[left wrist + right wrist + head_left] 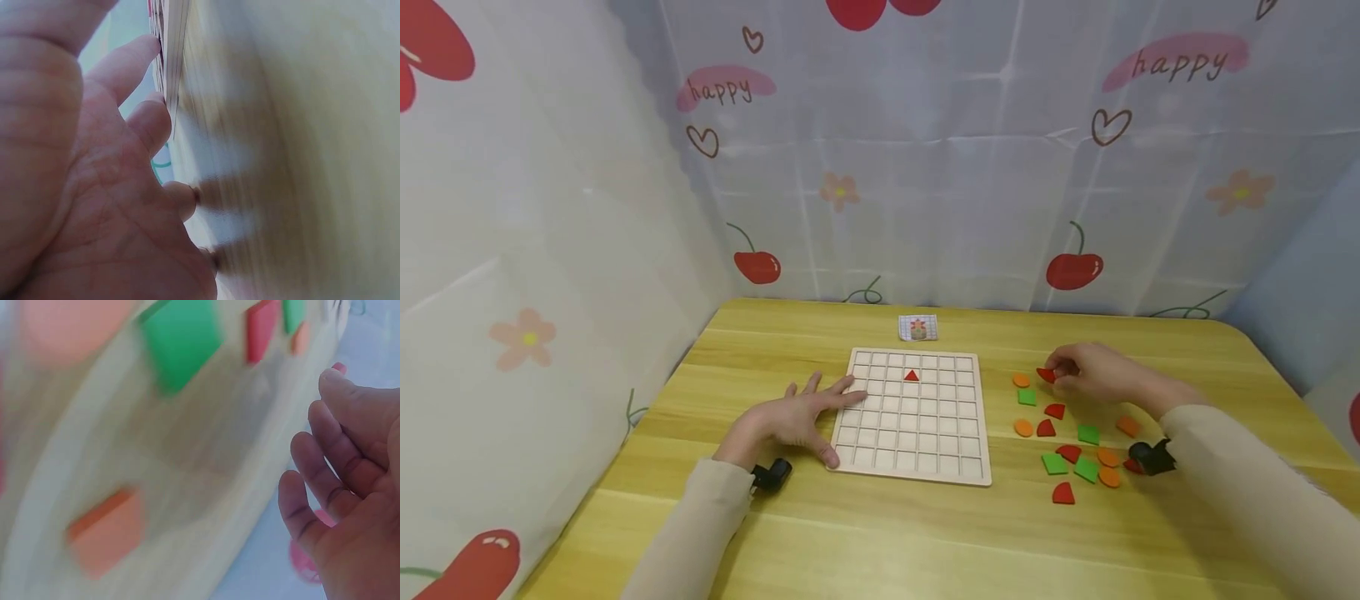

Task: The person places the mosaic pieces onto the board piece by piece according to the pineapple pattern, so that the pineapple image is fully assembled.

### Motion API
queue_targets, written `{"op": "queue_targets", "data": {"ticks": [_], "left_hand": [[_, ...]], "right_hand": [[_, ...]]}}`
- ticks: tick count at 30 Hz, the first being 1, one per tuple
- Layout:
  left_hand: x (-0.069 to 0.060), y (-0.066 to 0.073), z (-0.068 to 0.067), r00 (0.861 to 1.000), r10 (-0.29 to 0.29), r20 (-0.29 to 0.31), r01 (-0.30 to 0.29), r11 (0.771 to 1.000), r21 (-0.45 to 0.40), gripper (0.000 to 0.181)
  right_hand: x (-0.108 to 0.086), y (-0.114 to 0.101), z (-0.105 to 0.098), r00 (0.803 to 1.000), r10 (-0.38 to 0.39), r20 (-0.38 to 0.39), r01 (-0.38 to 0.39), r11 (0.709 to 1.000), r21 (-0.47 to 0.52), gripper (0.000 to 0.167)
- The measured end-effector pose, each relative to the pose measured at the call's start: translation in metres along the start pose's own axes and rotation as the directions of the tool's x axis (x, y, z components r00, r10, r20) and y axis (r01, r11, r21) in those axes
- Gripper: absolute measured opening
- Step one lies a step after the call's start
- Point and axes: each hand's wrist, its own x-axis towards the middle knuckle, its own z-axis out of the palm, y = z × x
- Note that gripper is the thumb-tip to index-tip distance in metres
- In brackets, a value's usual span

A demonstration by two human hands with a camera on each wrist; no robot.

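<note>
Pinching one red wedge (1046, 376): right hand (1093, 371), between thumb and fingertips, wedge partly covered by them; whether it clears the bench (880, 533), cannot tell. Clock positions read from the head view, far edge as 12.

Item: pale grid board (907, 458), flat on the bench between the two hands. Held wedge at about half past 2 from board centre, off the board, well apart from the left hand.

Item: left hand (793, 417), at 9 o'clock of the board, released, fingers spread, grasping nothing. Two fingers reach over the board's side, thumb at its 8 o'clock corner; in the left wrist view, the other two fingertips meet the bench.

Item: red triangle (912, 376), in a cell of the fourth column, second row, toward 12.

Item: small picture card (918, 327), beyond the board at 12.

Loose pieces, board's 3 to 4 o'clock: orange disc (1021, 380), near the held wedge at its 9; green square (1027, 397), at its half past 7; red quarter-round (1055, 411), at its 6. Further red, green and orange pieces scattered toward the right hand's 6, one red partly hidden by the black wrist device (1152, 457).
</note>
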Motion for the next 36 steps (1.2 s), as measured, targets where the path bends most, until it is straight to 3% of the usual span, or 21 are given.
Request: {"op": "queue_targets", "data": {"ticks": [11, 18, 24, 30, 36], "left_hand": [[0.001, -0.001, 0.003, 1.0, -0.016, 0.008, 0.016, 1.0, 0.006, 0.108], [0.0, -0.002, 0.003, 1.0, -0.013, 0.006, 0.013, 1.0, 0.004, 0.107], [-0.002, 0.0, 0.0, 0.999, -0.046, 0.001, 0.046, 0.999, 0.003, 0.106], [-0.002, 0.002, 0.0, 0.999, -0.035, 0.004, 0.035, 0.999, 0.008, 0.105], [-0.002, 0.001, 0.0, 0.999, -0.041, -0.003, 0.041, 0.999, 0.017, 0.106]], "right_hand": [[0.052, -0.061, 0.023, 0.999, -0.026, 0.03, 0.025, 0.999, 0.03, 0.02], [0.085, -0.099, 0.044, 0.994, -0.083, 0.065, 0.078, 0.994, 0.074, 0.016], [0.104, -0.125, 0.058, 0.989, -0.133, 0.059, 0.129, 0.989, 0.079, 0.019], [0.115, -0.142, 0.067, 0.992, -0.105, 0.069, 0.099, 0.991, 0.087, 0.018], [0.124, -0.154, 0.074, 0.992, -0.114, 0.057, 0.113, 0.993, 0.025, 0.017]]}}
